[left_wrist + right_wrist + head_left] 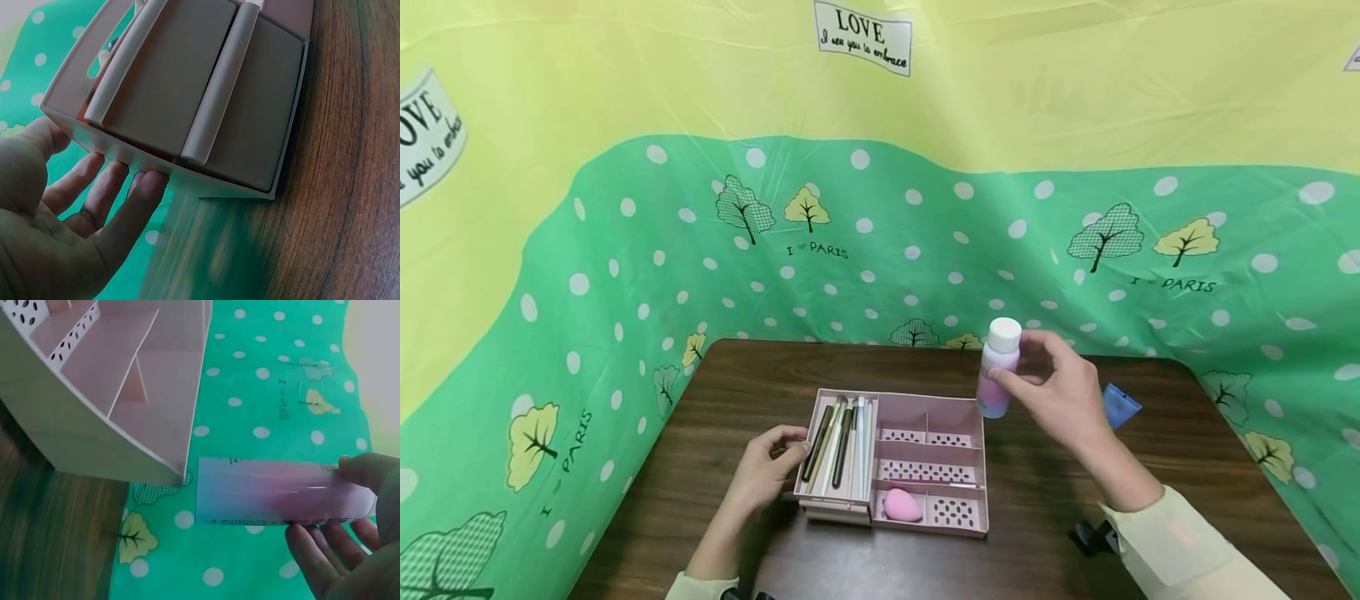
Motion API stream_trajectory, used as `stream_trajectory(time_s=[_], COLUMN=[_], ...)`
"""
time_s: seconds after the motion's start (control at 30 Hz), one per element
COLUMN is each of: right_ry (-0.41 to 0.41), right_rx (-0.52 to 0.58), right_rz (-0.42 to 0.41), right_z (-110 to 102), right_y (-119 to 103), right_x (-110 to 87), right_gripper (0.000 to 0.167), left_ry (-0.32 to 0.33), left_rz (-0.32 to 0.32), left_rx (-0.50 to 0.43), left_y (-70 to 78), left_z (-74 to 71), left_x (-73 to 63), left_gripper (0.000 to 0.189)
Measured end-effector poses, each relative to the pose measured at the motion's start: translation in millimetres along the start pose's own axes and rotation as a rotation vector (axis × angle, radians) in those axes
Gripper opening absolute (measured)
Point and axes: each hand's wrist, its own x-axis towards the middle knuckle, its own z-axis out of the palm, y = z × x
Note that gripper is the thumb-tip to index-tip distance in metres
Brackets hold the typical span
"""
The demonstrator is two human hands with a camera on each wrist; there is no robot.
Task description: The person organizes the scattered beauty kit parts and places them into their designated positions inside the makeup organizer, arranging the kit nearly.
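Note:
A pink desktop organizer (931,412) stands on the table with compartments on top and drawer fronts (250,103) below. My left hand (765,467) rests on its left side, fingertips (150,183) against the wall. Between thumb and fingers, my right hand (1067,396) grips a pink-and-blue bottle (997,379) with a white cap, upright by the organizer's back right corner. Its lower end shows beside the organizer's wall in the right wrist view. Several makeup brushes (842,442) lie in the left compartment. A pink makeup sponge (902,505) sits in a front compartment, and a thin stick (928,482) lies behind it.
A blue tube-like item (1120,406) lies on the dark wooden table (1030,533), right of and partly behind the right hand. Green and yellow printed cloth (880,242) hangs around the table's back and sides.

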Motion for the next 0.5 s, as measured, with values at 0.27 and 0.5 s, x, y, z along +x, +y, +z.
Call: stream_trajectory(time_s=[0.27, 0.5], right_ry=[-0.034, -0.074], right_rx=[0.049, 0.075], right_rz=[0.0, -0.001], right_z=[9.1, 19.7], right_y=[-5.5, -4.3], right_x=[0.6, -1.0], right_gripper=[0.052, 0.054], left_ry=[0.008, 0.005], left_rz=[-0.001, -0.001], left_rx=[0.005, -0.004], left_y=[1.1, 3.1], left_z=[-0.1, 0.3], left_x=[0.4, -2.2], left_gripper=[0.02, 0.021])
